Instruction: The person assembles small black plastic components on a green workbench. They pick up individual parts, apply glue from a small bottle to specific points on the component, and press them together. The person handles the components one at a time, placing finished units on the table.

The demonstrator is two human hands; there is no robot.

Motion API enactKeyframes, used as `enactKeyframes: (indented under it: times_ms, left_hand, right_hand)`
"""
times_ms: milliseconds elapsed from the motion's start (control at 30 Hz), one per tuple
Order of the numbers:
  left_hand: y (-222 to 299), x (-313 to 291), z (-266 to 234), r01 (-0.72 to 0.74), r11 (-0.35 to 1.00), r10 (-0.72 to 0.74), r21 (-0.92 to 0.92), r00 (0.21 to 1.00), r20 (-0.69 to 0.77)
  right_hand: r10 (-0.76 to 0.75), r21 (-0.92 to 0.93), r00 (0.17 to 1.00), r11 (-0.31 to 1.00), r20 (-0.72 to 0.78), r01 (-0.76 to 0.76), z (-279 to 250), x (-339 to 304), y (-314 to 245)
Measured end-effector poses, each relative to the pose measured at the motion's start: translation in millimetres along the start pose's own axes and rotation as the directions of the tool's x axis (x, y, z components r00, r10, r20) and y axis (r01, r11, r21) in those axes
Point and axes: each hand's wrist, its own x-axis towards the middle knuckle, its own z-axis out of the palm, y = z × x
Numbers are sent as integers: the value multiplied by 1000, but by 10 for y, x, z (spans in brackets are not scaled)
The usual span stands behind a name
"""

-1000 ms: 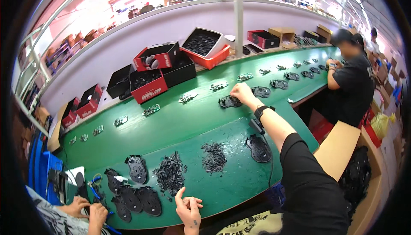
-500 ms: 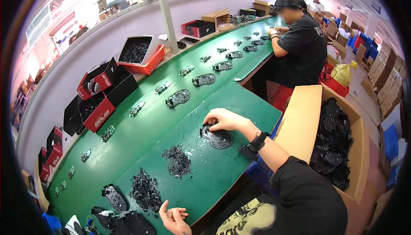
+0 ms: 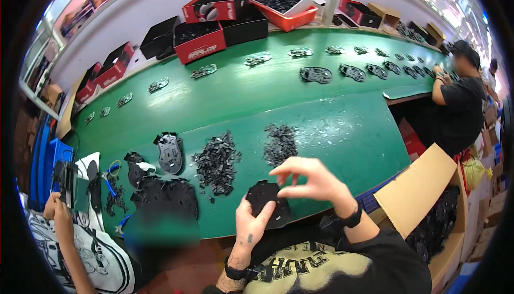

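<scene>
My left hand (image 3: 254, 221) grips a black computer-mouse base shell (image 3: 261, 193) at the table's near edge, its thumb lying across the face. At the shell's right side is my right hand (image 3: 317, 182), thumb and index finger curved and apart, with nothing visible between them. The thumb tip is close to the shell's edge; whether it touches, I cannot tell. Just beyond lies a heap of small black plastic bits (image 3: 280, 143), and left of it a larger heap of black pieces (image 3: 216, 161). Another mouse base (image 3: 170, 153) lies further left.
Green circuit boards (image 3: 203, 71) and black mouse bases (image 3: 316, 74) lie in rows on the green belt. Red and black boxes (image 3: 199, 50) line the back. A carton (image 3: 417, 187) of black parts stands at right. Co-workers sit left and far right; blue-handled pliers (image 3: 111, 187) lie left.
The view has swung left. My right hand has brought the mouse base off the table toward me, and my left hand, empty before, now holds it. A co-worker at left has come into view.
</scene>
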Motion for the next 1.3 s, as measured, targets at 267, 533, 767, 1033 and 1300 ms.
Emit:
enactKeyframes:
  times_ms: [267, 533, 767, 1033, 1300]
  left_hand:
    - [-8, -38, -261, -186, 979, 150, -85, 936, -318]
    - [-116, 13, -341, -178, 976, 147, -127, 964, -220]
    - [-7, -3, -406, -95, 966, 65, -242, 990, -128]
    - [-46, 41, -449, -177, 947, 148, -267, 981, -127]
    - [-95, 34, -460, -161, 942, 138, -294, 986, -95]
  right_hand:
    - [107, -337, 887, 899, -450, -280, -698, 265, 896]
    - [-190, -714, 966, 700, -178, 6, -568, 416, 846]
    - [9, -259, 986, 965, -164, -52, -132, 203, 137]
    - [202, 352, 977, 912, 66, -212, 595, 1, 102]
    - [-2, -6, 999, 1000, 49, 3, 535, 11, 88]
